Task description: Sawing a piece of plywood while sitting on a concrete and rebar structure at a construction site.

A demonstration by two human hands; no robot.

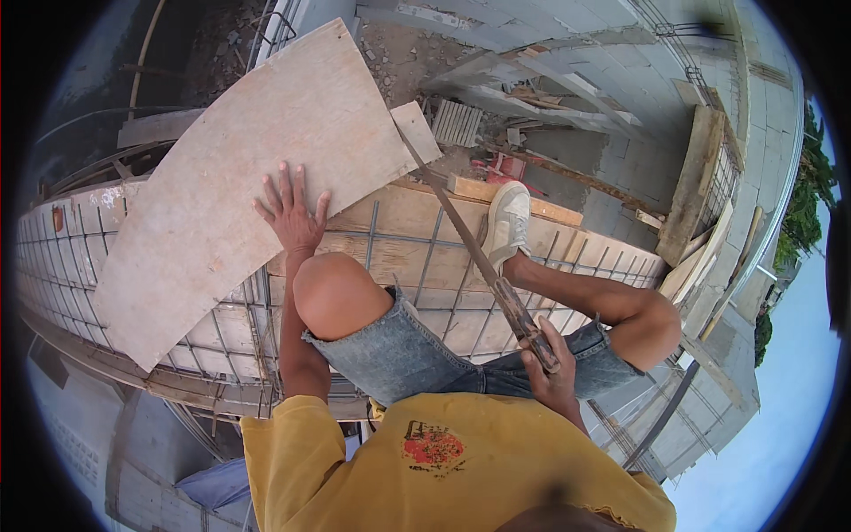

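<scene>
My left hand [289,209] lies with fingers spread on a large pale plywood board [222,168], just beside my bent knee. My right hand [551,359] is closed around the wooden handle of a handsaw [479,257]. The long saw blade runs up to the board's right edge, into a cut beside a narrow strip [417,131] at that corner. Whether the strip is still joined to the board I cannot tell. The board lies tilted across a steel bar grid [80,248] over timber formwork.
My shoed foot [507,222] rests by a timber batten [558,211] on the formwork. Beyond is a drop to a rubble-strewn level [399,62] with block walls [567,27] and stacked slats [456,124]. Planks [691,186] stand at the right, and lower structures show at both sides.
</scene>
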